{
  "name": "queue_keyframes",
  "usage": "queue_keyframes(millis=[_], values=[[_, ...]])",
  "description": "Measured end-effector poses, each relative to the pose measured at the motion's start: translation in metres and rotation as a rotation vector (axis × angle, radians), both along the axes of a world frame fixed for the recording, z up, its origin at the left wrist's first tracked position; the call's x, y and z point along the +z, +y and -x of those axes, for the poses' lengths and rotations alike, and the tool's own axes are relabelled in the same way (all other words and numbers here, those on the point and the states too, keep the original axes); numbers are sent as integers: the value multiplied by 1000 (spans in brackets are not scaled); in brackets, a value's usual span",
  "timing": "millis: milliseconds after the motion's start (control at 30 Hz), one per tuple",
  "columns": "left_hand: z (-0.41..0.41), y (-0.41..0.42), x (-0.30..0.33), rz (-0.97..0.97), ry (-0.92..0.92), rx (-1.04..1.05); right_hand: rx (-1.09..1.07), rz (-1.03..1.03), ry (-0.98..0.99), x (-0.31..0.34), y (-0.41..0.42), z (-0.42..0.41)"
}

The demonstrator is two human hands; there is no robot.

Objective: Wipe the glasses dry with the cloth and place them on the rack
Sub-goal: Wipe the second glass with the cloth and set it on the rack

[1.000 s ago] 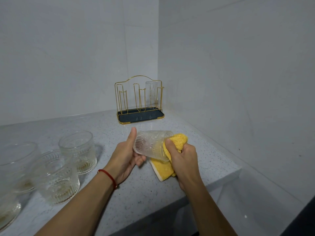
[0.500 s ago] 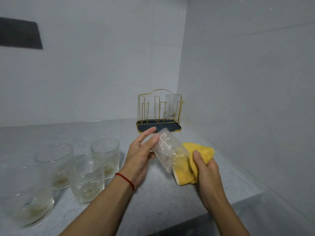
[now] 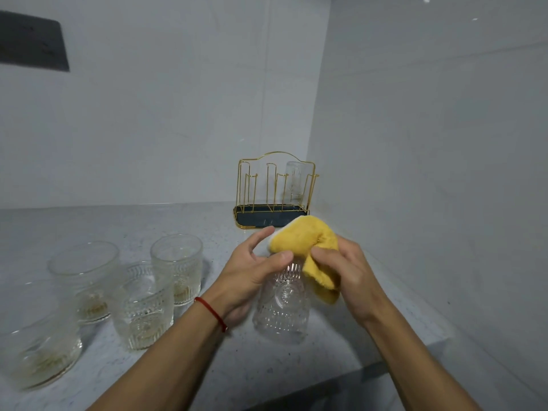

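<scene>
A clear embossed glass (image 3: 281, 304) is held above the counter, its far end covered by a yellow cloth (image 3: 308, 241). My left hand (image 3: 252, 271) grips the glass from the left, thumb across its upper part. My right hand (image 3: 347, 268) holds the cloth bunched against the top of the glass. At the back corner stands a gold wire rack (image 3: 274, 191) with a dark tray; one glass (image 3: 294, 180) sits upside down on a right-hand prong. Several more glasses (image 3: 176, 268) stand upright at the left.
The speckled grey counter (image 3: 267, 366) ends in a front edge at the lower right. White walls meet in a corner just behind the rack. A dark panel (image 3: 32, 43) hangs on the left wall.
The glass has turned from lying tilted toward the rack to nearly vertical. The cloth moved from beside the glass's mouth up over its far end. The view has shifted upward.
</scene>
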State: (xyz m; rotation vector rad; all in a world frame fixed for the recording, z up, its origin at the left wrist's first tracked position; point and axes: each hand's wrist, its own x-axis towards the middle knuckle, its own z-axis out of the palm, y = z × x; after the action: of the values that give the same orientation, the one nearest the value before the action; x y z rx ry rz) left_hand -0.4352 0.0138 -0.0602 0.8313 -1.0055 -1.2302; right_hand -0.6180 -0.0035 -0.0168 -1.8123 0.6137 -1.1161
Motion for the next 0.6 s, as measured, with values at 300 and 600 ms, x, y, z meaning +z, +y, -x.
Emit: queue_keyframes(millis=[300,600], values=[[2,-4,-4,-45,100,-50,41,39,78,-5,-1,-11],[9,-15,-5,-65,56,-51,-31,-17,-78,-9,-7,-10]])
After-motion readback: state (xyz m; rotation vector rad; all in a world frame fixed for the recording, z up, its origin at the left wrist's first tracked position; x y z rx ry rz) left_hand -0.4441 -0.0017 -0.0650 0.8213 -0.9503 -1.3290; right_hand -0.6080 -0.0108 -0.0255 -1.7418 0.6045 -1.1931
